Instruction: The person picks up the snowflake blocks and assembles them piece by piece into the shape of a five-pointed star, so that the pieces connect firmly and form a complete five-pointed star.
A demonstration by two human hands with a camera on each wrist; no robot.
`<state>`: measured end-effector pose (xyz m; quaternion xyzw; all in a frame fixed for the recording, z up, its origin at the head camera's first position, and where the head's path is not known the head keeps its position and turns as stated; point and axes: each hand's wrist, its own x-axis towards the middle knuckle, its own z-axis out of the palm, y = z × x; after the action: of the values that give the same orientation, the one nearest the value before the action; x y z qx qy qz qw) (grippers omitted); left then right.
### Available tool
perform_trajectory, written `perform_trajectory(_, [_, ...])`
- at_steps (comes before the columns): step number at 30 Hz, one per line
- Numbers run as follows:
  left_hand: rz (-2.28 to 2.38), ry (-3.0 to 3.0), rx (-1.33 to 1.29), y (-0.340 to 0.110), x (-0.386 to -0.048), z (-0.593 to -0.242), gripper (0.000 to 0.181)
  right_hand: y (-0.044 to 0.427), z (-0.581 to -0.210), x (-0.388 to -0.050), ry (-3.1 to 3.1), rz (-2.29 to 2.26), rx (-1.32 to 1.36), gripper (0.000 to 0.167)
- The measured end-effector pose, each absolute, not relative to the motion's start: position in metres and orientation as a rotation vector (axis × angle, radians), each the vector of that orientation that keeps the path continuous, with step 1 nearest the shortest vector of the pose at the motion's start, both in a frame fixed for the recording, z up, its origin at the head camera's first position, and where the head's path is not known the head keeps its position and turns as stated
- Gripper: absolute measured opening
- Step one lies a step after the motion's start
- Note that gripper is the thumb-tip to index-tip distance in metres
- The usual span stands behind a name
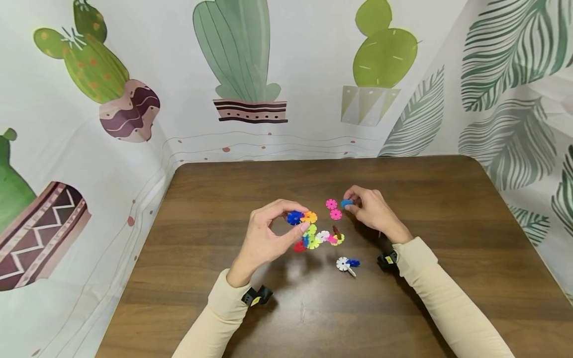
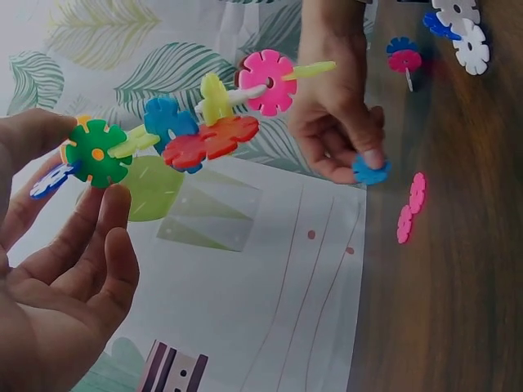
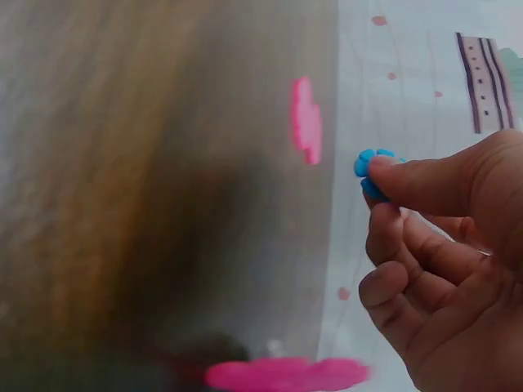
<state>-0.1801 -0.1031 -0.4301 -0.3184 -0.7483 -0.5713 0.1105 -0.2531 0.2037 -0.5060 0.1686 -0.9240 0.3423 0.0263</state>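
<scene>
In the head view my left hand (image 1: pixel 267 230) pinches one end of a chain of interlocked plastic flower discs. At that end, the left wrist view shows a green disc (image 2: pixel 98 153) by the thumb and fingers, with a dark blue disc (image 2: pixel 51 181) beside it. Farther along the chain come light blue, red-orange, yellow and a pink disc (image 2: pixel 268 82). My right hand (image 1: pixel 370 206) pinches a single light blue disc (image 3: pixel 374 167) between thumb and fingers. Just left of it, two pink discs (image 1: pixel 333 209) lie on the table.
A small joined piece of a white disc (image 1: pixel 342 264) and a dark blue disc (image 1: pixel 354 262) lies on the wooden table (image 1: pixel 215 189), nearer me. Behind the table's far edge stands a cactus-print cloth (image 1: pixel 309 141).
</scene>
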Motion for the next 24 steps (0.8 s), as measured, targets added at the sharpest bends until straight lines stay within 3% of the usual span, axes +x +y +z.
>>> perform_trajectory(24, [-1.706, -2.184, -0.958, -0.102, -0.181, -0.431, 0.029, 0.181, -0.451, -0.218, -2.595, 1.292, 0.526, 0.013])
